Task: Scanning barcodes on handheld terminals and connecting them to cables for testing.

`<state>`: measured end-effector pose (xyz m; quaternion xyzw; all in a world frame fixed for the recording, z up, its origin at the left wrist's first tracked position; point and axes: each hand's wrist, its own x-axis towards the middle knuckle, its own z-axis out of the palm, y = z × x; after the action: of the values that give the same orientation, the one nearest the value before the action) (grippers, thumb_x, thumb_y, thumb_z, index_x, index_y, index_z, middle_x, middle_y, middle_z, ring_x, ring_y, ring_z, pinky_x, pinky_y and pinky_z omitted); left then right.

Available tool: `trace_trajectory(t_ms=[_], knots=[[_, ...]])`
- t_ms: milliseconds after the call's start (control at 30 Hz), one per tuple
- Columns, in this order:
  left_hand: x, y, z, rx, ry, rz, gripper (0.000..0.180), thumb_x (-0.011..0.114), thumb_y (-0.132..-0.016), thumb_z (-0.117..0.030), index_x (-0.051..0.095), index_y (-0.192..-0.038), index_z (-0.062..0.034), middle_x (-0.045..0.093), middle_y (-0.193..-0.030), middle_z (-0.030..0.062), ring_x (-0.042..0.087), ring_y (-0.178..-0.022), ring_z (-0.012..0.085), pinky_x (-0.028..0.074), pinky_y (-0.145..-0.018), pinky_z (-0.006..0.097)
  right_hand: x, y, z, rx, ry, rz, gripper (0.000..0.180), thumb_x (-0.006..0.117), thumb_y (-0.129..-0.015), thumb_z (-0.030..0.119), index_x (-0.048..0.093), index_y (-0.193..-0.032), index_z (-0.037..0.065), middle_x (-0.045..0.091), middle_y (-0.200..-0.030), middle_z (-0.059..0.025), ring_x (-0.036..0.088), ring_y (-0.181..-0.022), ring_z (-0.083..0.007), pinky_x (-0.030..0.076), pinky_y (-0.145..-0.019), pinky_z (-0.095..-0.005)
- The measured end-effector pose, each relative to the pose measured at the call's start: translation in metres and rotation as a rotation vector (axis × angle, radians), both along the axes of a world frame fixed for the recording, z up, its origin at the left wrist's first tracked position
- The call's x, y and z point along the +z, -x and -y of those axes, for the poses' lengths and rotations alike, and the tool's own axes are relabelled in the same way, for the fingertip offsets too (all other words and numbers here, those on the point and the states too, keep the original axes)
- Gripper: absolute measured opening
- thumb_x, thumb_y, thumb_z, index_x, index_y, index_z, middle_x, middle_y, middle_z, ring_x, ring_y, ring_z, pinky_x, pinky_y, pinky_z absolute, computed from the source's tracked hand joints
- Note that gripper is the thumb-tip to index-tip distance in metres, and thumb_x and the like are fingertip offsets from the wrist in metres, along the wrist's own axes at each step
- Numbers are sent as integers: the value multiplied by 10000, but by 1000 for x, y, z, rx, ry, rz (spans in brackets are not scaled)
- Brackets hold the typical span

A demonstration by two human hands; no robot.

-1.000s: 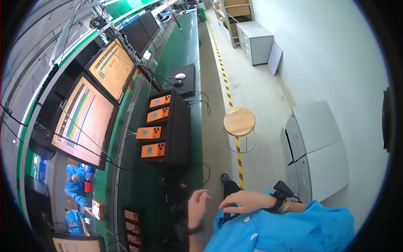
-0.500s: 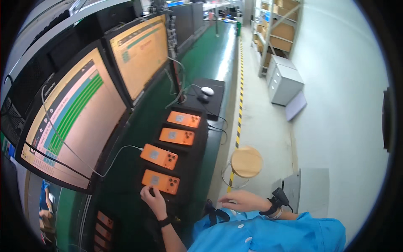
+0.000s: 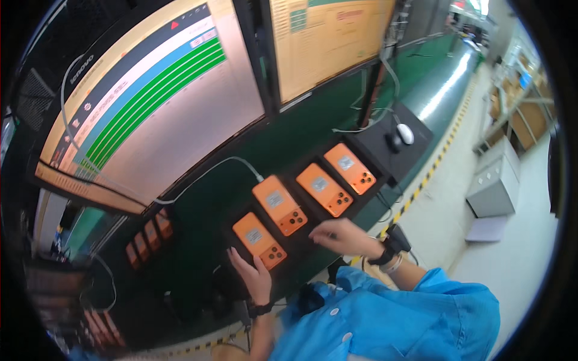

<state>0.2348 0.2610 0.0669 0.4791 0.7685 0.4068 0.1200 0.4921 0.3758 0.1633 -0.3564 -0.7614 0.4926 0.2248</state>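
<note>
Several orange phones lie face down in a row on a dark tray (image 3: 313, 219), each with a pale label and a camera block. My left hand (image 3: 256, 280) is open, fingers apart, beside the lower edge of the nearest phone (image 3: 259, 239). A white cable (image 3: 238, 160) runs into the top end of the second phone (image 3: 280, 204). My right hand (image 3: 346, 236) hovers by the camera end of the second and third phones, fingers loosely bent, with nothing visible in it. The third phone (image 3: 324, 188) and the far phone (image 3: 349, 167) lie beyond.
Two monitors, a left one (image 3: 198, 120) and a right one (image 3: 331, 48), stand behind the row. A white mouse (image 3: 405, 133) lies on a black mat (image 3: 415, 120). More orange phones (image 3: 150, 237) stand at the left. A grey cabinet (image 3: 494, 180) is on the floor at right.
The view has turned left toward the monitors. My right hand has come from beside my body to over the tray edge. My left hand stays by the nearest phone, its fingers now more spread.
</note>
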Motion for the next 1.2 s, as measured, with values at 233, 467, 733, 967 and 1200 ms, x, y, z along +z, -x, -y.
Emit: trace_trajectory(t_ms=[233,467,733,967,1200], knots=[[16,-11,0,284,250,187,523,488,-997,-254,397,-1380,90,567,-1222,359,536,-1170,484,448,-954,474,-21,47,-99,142,-39,-55,214,621,-941,149,658,-1073,-14,708,-937,-124,686,-843,-231,536,-759,-334],[3,-25,10,455,113,168,495,512,-981,-352,533,-1242,68,624,-1056,352,570,-1069,499,479,-854,510,-63,117,-165,-71,-405,126,373,632,-887,324,669,-1027,-19,684,-952,-195,651,-899,-357,507,-793,-403],[-5,-31,2,505,69,216,505,499,-977,-404,543,-1290,-10,672,-1022,281,632,-990,452,498,-858,507,-70,134,-203,149,-18,153,421,670,-895,354,681,-853,-65,600,-666,-75,552,-646,-133,452,-615,-340],[3,-31,-3,522,145,158,565,520,-966,-406,518,-1303,47,642,-1049,331,605,-1042,473,489,-884,506,-45,113,-190,245,-86,16,345,641,-919,280,639,-873,-61,577,-710,-16,493,-672,-87,431,-596,-316],[-2,-28,-4,520,237,63,553,485,-978,-406,516,-1303,41,646,-1046,328,614,-1017,478,479,-877,530,-59,107,-174,343,101,-65,300,650,-899,237,670,-917,-62,630,-735,-47,557,-721,-89,472,-636,-318]])
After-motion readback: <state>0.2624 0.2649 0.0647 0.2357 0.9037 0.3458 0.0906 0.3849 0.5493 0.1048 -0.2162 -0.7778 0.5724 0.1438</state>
